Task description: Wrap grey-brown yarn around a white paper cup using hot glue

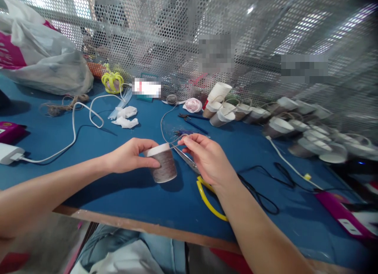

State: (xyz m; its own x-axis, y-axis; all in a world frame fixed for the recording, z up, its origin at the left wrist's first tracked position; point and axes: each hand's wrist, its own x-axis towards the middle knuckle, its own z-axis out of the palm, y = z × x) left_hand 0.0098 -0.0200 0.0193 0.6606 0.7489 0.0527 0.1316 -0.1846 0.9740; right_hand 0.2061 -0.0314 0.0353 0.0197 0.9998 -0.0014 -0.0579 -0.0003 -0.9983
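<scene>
My left hand (137, 155) grips a small paper cup (164, 167) wrapped in grey-brown cord, its white rim tilted up. Thumb and fingers pinch it near that rim, above the blue table. To the right, my right hand (203, 153) pinches a thin grey cord (162, 123) beside the cup's top edge. This cord runs back across the table to a small grey ball of yarn (171, 99). Under my right hand lie scissors with yellow handles (208, 201), partly covered by the hand and wrist.
Wrapped cups (223, 115) stand in clusters at the back and right. Blue-handled pliers (193, 117), a pink ribbon rose (193, 105) and white scraps (126, 117) lie behind my hands. A white cable (73, 134) crosses the left; a plastic bag (50, 53) sits beyond. Perforated metal (165, 41) backs the table.
</scene>
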